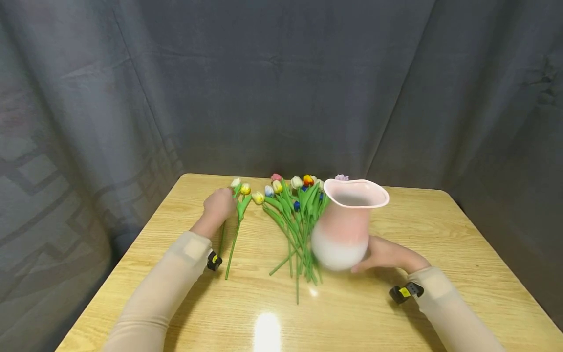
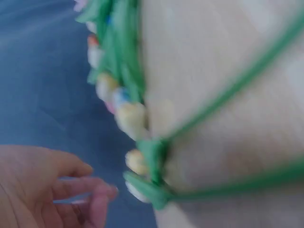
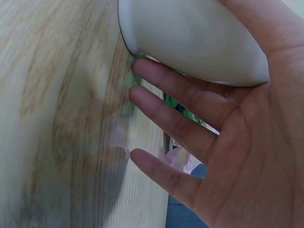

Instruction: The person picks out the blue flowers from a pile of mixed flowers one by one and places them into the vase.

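My left hand is at the back left of the table, beside a white tulip and a yellow tulip. Its fingers bend loosely with nothing between them in the left wrist view, where the tulips' green stems run off to the right. On the other side, my right hand touches the lower right side of a pink-and-white vase with a wavy rim. Long fingers spread fairly straight by the vase's base in the right wrist view. Part of this hand is hidden behind the vase.
Several tulips with green leaves lie in a loose pile left of the vase, stems toward me. Another pale yellow bloom lies near the pile's left. The wooden table ends at a grey curtain behind.
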`<action>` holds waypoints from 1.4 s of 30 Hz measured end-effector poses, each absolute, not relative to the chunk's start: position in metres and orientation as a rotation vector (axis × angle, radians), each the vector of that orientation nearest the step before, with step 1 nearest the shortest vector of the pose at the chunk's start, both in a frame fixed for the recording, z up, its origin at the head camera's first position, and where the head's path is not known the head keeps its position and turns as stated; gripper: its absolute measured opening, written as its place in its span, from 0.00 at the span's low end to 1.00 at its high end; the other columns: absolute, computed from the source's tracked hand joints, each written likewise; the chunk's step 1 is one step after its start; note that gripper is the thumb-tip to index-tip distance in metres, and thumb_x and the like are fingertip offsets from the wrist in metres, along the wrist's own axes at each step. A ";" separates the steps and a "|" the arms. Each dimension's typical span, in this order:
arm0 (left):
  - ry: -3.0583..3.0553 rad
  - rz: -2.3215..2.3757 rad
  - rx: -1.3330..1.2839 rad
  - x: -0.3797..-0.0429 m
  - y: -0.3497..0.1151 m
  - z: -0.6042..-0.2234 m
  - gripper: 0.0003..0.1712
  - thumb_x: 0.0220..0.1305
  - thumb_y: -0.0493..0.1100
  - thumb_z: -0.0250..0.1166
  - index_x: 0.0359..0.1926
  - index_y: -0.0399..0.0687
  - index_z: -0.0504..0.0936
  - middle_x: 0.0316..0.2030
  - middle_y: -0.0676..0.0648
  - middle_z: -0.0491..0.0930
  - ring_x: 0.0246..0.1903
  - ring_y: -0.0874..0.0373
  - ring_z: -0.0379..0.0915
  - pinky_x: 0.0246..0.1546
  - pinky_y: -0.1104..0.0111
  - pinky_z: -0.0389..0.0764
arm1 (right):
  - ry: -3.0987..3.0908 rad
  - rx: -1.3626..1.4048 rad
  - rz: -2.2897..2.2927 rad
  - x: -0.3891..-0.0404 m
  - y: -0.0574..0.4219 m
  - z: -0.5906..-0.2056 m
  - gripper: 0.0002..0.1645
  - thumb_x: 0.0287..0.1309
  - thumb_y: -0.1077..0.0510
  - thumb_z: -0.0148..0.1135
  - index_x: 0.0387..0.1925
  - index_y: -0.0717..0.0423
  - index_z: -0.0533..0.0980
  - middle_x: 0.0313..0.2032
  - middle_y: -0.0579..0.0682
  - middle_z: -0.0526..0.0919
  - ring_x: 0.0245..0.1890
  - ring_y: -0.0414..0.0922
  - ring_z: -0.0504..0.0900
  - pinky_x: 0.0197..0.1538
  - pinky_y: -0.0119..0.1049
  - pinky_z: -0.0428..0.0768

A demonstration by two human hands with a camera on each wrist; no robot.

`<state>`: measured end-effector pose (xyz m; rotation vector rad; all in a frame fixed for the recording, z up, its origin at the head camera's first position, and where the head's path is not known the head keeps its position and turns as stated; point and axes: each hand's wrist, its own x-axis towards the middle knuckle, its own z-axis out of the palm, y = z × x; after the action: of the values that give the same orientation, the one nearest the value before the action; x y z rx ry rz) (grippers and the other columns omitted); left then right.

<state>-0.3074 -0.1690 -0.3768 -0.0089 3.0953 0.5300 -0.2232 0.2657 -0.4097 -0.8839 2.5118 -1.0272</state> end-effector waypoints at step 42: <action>2.029 1.796 -0.236 -0.307 -0.076 -0.425 0.10 0.70 0.41 0.57 0.42 0.36 0.73 0.18 0.46 0.77 0.15 0.61 0.77 0.24 0.70 0.84 | 2.516 -0.880 -1.018 -0.222 0.263 -0.411 0.52 0.43 0.47 0.77 0.67 0.56 0.63 0.61 0.52 0.74 0.61 0.47 0.72 0.66 0.46 0.67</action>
<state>-0.3075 -0.0762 -0.4253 -0.2356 2.0295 1.7960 -0.2215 0.2632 -0.4106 -0.8803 2.5163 -1.0184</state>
